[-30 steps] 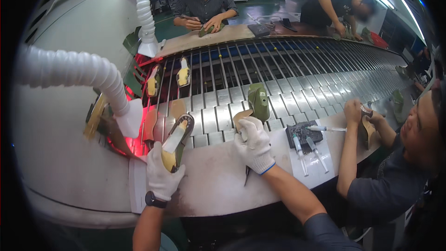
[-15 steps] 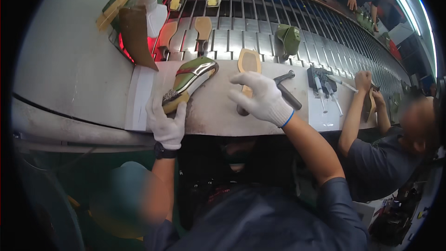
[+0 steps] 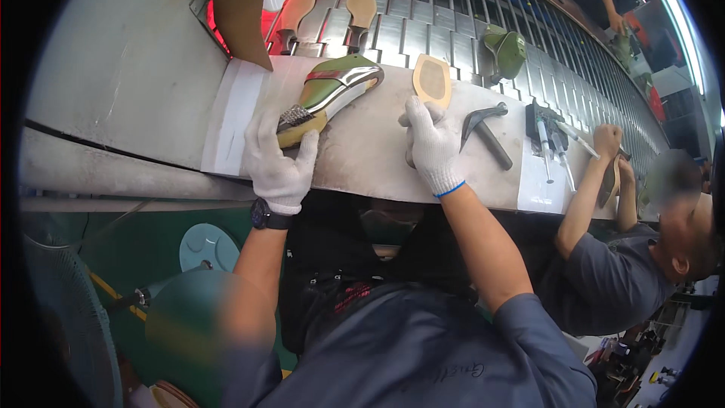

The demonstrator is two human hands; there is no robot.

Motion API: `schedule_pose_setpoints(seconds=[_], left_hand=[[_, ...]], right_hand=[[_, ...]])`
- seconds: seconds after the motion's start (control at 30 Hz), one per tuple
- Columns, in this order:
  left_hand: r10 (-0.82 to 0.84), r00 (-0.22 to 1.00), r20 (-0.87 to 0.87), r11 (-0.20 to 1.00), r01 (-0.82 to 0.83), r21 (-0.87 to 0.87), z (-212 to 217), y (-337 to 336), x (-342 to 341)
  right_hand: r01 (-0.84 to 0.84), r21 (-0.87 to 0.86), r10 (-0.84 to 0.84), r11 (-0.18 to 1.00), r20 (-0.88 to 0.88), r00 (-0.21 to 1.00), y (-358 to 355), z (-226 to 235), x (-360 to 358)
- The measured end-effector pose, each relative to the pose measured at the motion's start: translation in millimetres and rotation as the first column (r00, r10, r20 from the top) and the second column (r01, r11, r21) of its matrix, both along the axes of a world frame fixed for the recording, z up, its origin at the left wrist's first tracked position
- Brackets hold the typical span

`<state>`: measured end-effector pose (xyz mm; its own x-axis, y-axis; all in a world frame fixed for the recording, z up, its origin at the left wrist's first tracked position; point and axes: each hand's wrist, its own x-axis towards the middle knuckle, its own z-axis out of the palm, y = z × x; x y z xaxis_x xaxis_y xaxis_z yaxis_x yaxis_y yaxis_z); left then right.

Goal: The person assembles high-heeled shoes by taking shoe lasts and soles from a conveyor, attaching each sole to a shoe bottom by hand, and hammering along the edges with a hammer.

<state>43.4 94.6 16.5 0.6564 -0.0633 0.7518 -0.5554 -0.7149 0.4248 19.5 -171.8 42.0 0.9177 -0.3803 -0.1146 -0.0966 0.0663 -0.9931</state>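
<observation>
In a white glove, my left hand (image 3: 281,162) is closed around the near end of a shoe upper (image 3: 332,91). The upper is green with a shiny silver band and a rough glittery patch; it lies tilted on the worktop, toe pointing away to the right. A tan shoe sole (image 3: 433,83) with a darker oval patch lies to its right. My gloved right hand (image 3: 436,147) has its fingers bent together over the sole's near part, which it hides. A hammer (image 3: 487,136) with a dark handle rests just right of that hand.
Beyond the worktop (image 3: 362,159) runs a slatted metal conveyor (image 3: 393,45) bearing soles and a green shoe upper (image 3: 504,53). Syringes (image 3: 545,151) and a black holder lie to the right. A co-worker (image 3: 612,272) handles a piece there. A brown sheet (image 3: 240,11) hangs at the left.
My right hand has come down from hovering open and closed its fingers at the sole's near part. My left hand stays on the shoe upper. The whole view has shifted.
</observation>
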Motion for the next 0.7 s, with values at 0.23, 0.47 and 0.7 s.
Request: schedule_pose_setpoints(seconds=[0.23,0.47,0.7], left_hand=[[0.031,0.999,0.029,0.999,-0.031,0.012,2,-7,4],[0.016,0.999,0.035,1.0,-0.017,0.021,0,-5,4],[0.044,0.999,-0.03,0.999,-0.043,0.026,-3,2,1]], right_hand=[[-0.009,0.002,0.008,1.0,0.071,0.997,-2,-7,3],[-0.017,-0.039,0.02,0.999,0.082,0.996,-5,-12,4],[-0.096,-0.336,0.113,0.937,0.031,0.993,-5,27,-6]])
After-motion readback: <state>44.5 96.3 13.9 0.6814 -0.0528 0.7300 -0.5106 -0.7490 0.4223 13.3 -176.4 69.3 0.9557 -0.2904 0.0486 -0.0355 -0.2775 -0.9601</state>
